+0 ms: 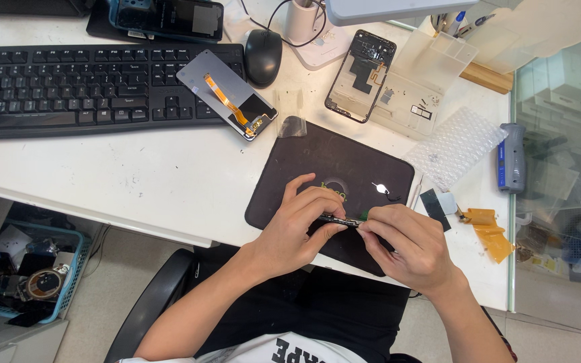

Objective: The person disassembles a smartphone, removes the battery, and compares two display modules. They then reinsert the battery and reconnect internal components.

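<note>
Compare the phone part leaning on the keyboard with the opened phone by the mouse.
The screen panel shows a grey back with an orange ribbon cable; the phone frame is black with its insides bared. The panel rests partly on the keyboard; the frame lies beside the clear tray. Both lie untouched.

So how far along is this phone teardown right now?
Done, by the look of it: the screen panel with its orange ribbon lies face down across the keyboard, and the opened phone frame sits apart by the clear tray. In hand: left hand and right hand pinch a thin dark strip-like part over the black mat. Nothing looks reassembled yet.
</note>
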